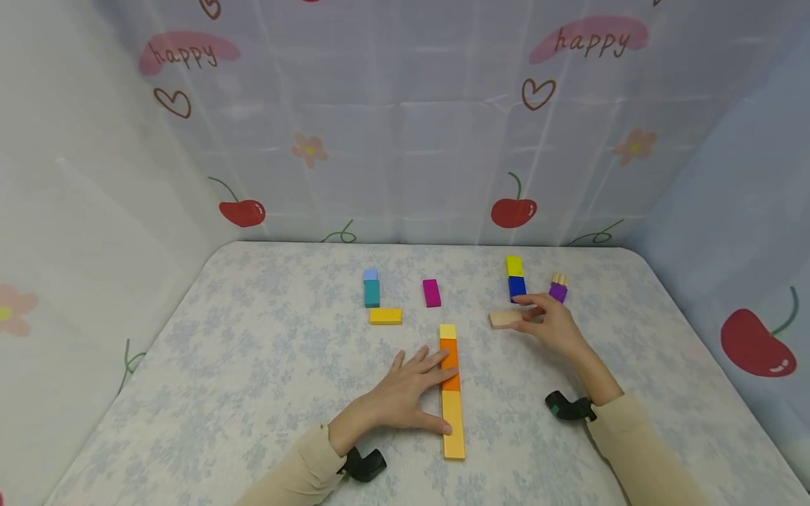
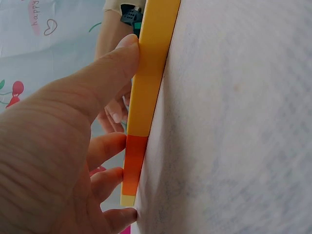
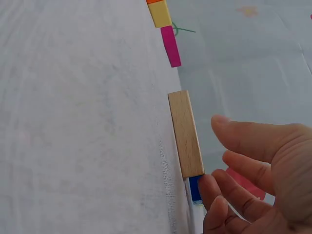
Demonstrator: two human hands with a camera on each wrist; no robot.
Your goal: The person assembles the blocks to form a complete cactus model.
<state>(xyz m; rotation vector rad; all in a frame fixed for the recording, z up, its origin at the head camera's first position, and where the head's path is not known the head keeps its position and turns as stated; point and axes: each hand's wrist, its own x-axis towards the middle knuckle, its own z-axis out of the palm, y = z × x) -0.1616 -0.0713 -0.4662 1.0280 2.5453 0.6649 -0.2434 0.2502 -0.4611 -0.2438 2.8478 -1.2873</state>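
A straight row on the table joins a long yellow-orange block (image 1: 453, 425), an orange block (image 1: 450, 372) and a small pale yellow block (image 1: 448, 331). With fingers spread, my left hand (image 1: 405, 393) lies along the row; in the left wrist view its thumb (image 2: 129, 48) touches the long block's side and two fingertips touch the orange one. My right hand (image 1: 552, 325) is at the right end of a plain wooden block (image 3: 185, 134). In the right wrist view, the thumb (image 3: 224, 123) stands apart from the wood, while fingertips come right up to its near end.
Behind the right hand, a yellow block (image 1: 515, 266) adjoins a blue block (image 1: 517, 288). A purple block (image 1: 557, 292) with pale pieces stands to its right. Farther left lie a magenta block (image 1: 432, 293), a yellow block (image 1: 386, 316) and a teal block (image 1: 371, 294) topped by light blue (image 1: 370, 275).
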